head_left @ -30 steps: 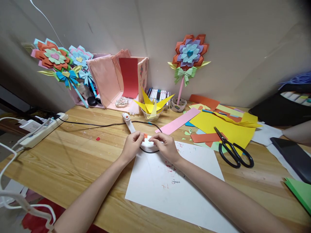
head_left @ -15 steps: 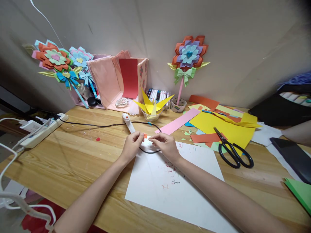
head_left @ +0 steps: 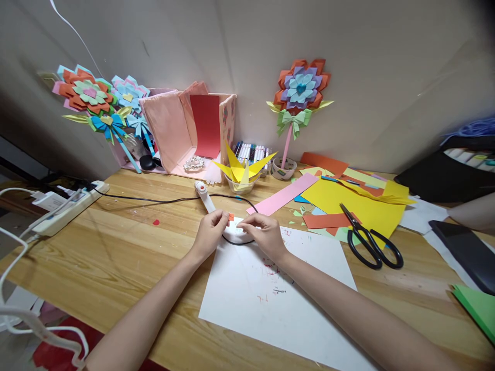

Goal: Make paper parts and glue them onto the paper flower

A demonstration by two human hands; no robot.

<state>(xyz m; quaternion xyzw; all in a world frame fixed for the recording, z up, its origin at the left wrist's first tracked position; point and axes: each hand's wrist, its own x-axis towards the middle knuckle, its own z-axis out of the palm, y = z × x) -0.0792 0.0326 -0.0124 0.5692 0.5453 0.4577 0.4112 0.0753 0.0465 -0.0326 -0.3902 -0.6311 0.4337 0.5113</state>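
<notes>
My left hand is closed in a pinch on a small orange paper piece, which sticks out past the fingertips. Just to its right, my right hand has thumb and fingers pressed together; whatever may be between them is too small to tell. A small gap separates the two hands. Beneath and behind them lies a white corded device with a red spot on its end, partly hidden by my left hand. Its black cord loops under my hands. A white sheet with smudged colour marks lies below my wrists.
Black scissors rest right of the sheet, beside yellow paper and scraps. A pink strip and a bowl with yellow folded paper lie beyond my hands. A phone is at right, a power strip at left.
My hands stay almost in place, with only a slight shift of the right fingertips. The view has moved very slightly.
</notes>
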